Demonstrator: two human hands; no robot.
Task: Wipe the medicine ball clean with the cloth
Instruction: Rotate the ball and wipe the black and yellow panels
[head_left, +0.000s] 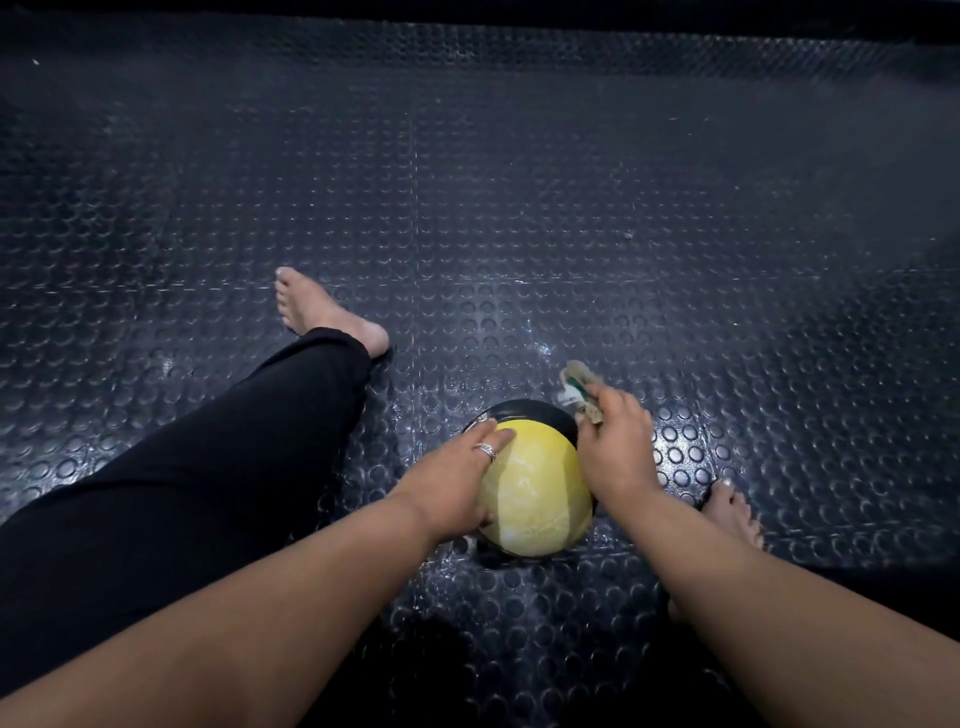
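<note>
Yellow-and-black medicine ball (537, 493) under left hand (457, 478)

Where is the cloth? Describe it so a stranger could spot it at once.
Start at the yellow-and-black medicine ball on the dark studded floor mat, between the person's legs. The right hand rests at the ball's far right side; the cloth is the small crumpled pale scrap with a green patch, sticking out beyond its fingers.

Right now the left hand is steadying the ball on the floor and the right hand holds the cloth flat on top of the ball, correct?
Not quite. The head view shows the cloth off the ball's far right side, gripped in the right hand, not on top. The left hand does steady the ball on the floor.
</note>
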